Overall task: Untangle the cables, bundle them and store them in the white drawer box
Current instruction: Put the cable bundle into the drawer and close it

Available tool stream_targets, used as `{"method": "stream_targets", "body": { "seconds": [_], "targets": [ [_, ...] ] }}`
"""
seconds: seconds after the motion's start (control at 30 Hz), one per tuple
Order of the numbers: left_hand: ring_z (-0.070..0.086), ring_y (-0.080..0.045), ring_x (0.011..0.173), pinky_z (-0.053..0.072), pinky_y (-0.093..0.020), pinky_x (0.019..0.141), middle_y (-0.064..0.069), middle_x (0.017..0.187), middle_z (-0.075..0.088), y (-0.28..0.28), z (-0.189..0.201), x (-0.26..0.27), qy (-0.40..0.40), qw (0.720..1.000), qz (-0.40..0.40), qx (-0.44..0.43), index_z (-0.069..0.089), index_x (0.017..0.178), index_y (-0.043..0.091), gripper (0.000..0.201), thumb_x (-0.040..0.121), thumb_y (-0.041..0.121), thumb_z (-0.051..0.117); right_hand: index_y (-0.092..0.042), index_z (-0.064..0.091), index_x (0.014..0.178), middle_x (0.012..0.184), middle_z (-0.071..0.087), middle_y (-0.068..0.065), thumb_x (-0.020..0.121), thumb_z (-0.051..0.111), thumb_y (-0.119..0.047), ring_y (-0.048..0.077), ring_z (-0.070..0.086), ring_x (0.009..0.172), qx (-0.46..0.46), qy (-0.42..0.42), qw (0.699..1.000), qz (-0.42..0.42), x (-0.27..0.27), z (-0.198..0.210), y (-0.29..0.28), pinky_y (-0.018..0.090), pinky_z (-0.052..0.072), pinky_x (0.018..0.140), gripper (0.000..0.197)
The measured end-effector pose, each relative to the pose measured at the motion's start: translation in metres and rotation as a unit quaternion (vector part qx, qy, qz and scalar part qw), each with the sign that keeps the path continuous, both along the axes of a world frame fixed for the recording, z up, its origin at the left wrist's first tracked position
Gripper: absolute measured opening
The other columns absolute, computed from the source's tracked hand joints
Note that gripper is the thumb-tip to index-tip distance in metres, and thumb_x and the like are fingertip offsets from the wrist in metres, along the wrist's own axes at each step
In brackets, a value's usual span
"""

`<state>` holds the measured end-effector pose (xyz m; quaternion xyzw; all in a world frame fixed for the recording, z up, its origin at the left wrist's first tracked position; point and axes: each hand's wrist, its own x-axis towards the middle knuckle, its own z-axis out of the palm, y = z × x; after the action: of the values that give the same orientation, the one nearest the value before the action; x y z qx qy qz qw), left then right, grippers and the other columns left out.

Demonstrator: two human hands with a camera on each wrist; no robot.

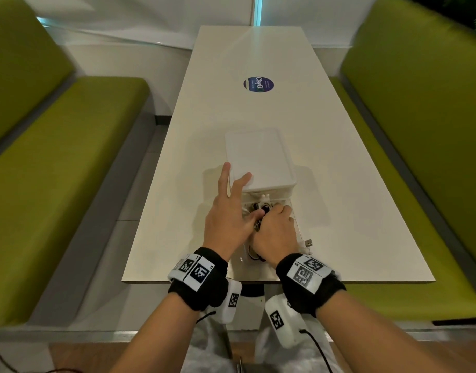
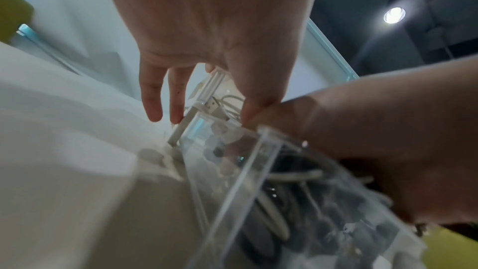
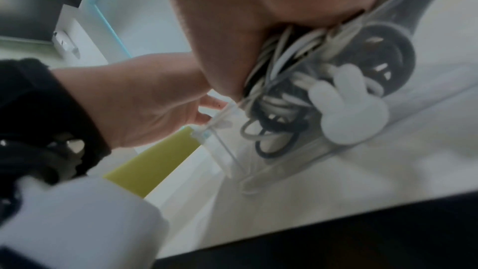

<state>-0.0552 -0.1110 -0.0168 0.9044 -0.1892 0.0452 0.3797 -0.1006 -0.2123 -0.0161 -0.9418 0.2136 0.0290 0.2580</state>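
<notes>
The white drawer box (image 1: 258,157) stands mid-table with its clear drawer (image 1: 297,227) pulled out toward me. Coiled black and white cables (image 1: 264,209) lie in the drawer (image 3: 274,171), one held by a white rabbit-shaped clip (image 3: 346,109). My right hand (image 1: 272,214) reaches into the drawer, fingers curled over the cable bundle (image 3: 274,97). My left hand (image 1: 242,197) rests with straight fingers against the box's left front corner, its thumb down by the drawer near a white USB plug (image 2: 214,107). Most of the cables (image 2: 279,177) are hidden under my right hand (image 2: 388,140).
A small connector (image 1: 308,242) lies on the cream table (image 1: 339,184) just right of the drawer. A round dark sticker (image 1: 258,84) sits farther back. Green benches (image 1: 70,157) flank the table on both sides. The table's front edge (image 1: 366,281) is close to my wrists.
</notes>
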Motion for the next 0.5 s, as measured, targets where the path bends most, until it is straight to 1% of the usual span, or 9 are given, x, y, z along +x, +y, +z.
{"method": "stream_targets", "body": {
  "seconds": [0.07, 0.13, 0.2, 0.27, 0.37, 0.43, 0.5],
  "targets": [
    [0.056, -0.024, 0.119, 0.057, -0.043, 0.075, 0.017, 0.161, -0.009, -0.001, -0.001, -0.001, -0.004, 1.0, 0.009, 0.004, 0.033, 0.141, 0.037, 0.077, 0.078, 0.04, 0.077, 0.0, 0.039, 0.124, 0.126, 0.041, 0.017, 0.087, 0.059, -0.024, 0.036, 0.049, 0.112, 0.035, -0.011, 0.999, -0.015, -0.001, 0.002, -0.001, 0.041, 0.046, 0.089, 0.049],
    [0.055, -0.025, 0.12, 0.057, -0.044, 0.076, 0.017, 0.161, -0.009, -0.002, -0.002, -0.001, -0.006, 1.0, 0.01, 0.001, 0.033, 0.141, 0.038, 0.078, 0.078, 0.041, 0.077, 0.0, 0.04, 0.125, 0.128, 0.042, 0.017, 0.087, 0.059, -0.027, 0.037, 0.051, 0.113, 0.069, -0.017, 0.997, -0.027, -0.001, 0.004, -0.003, 0.043, 0.048, 0.09, 0.05],
    [0.055, -0.025, 0.12, 0.057, -0.045, 0.077, 0.017, 0.161, -0.007, 0.0, -0.001, 0.0, -0.007, 1.0, 0.007, -0.001, 0.033, 0.141, 0.039, 0.077, 0.077, 0.044, 0.077, 0.0, 0.041, 0.125, 0.128, 0.042, 0.017, 0.088, 0.059, -0.03, 0.037, 0.053, 0.112, 0.098, -0.013, 0.995, -0.033, 0.0, 0.005, -0.005, 0.046, 0.05, 0.091, 0.05],
    [0.057, -0.025, 0.117, 0.057, -0.043, 0.076, 0.018, 0.161, -0.006, 0.0, 0.0, 0.0, -0.005, 1.0, 0.009, 0.002, 0.034, 0.141, 0.04, 0.077, 0.077, 0.047, 0.077, 0.0, 0.042, 0.125, 0.128, 0.042, 0.016, 0.089, 0.058, -0.031, 0.036, 0.055, 0.11, 0.113, -0.004, 0.993, -0.03, 0.0, 0.007, -0.006, 0.047, 0.05, 0.091, 0.05],
    [0.058, -0.024, 0.114, 0.057, -0.043, 0.074, 0.02, 0.161, -0.008, -0.001, 0.0, -0.001, -0.005, 1.0, 0.016, 0.007, 0.033, 0.14, 0.041, 0.079, 0.075, 0.044, 0.078, -0.001, 0.041, 0.125, 0.127, 0.041, 0.017, 0.087, 0.06, -0.029, 0.035, 0.052, 0.111, 0.097, 0.007, 0.995, 0.001, -0.004, 0.011, -0.007, 0.044, 0.05, 0.092, 0.051],
    [0.059, -0.022, 0.111, 0.057, -0.041, 0.072, 0.021, 0.16, -0.009, -0.002, 0.001, -0.001, -0.002, 1.0, 0.023, 0.01, 0.032, 0.14, 0.042, 0.08, 0.076, 0.038, 0.08, -0.002, 0.039, 0.127, 0.126, 0.039, 0.016, 0.083, 0.063, -0.026, 0.035, 0.046, 0.115, 0.087, 0.03, 0.995, 0.029, -0.006, 0.015, -0.006, 0.042, 0.046, 0.095, 0.056],
    [0.061, -0.021, 0.104, 0.057, -0.038, 0.068, 0.021, 0.16, -0.009, -0.002, 0.0, -0.001, 0.002, 1.0, 0.026, 0.015, 0.03, 0.139, 0.044, 0.083, 0.075, 0.03, 0.08, -0.003, 0.034, 0.132, 0.128, 0.037, 0.016, 0.08, 0.065, -0.026, 0.035, 0.04, 0.12, 0.065, 0.062, 0.993, 0.075, -0.008, 0.022, -0.008, 0.041, 0.043, 0.099, 0.065]
  ]
}}
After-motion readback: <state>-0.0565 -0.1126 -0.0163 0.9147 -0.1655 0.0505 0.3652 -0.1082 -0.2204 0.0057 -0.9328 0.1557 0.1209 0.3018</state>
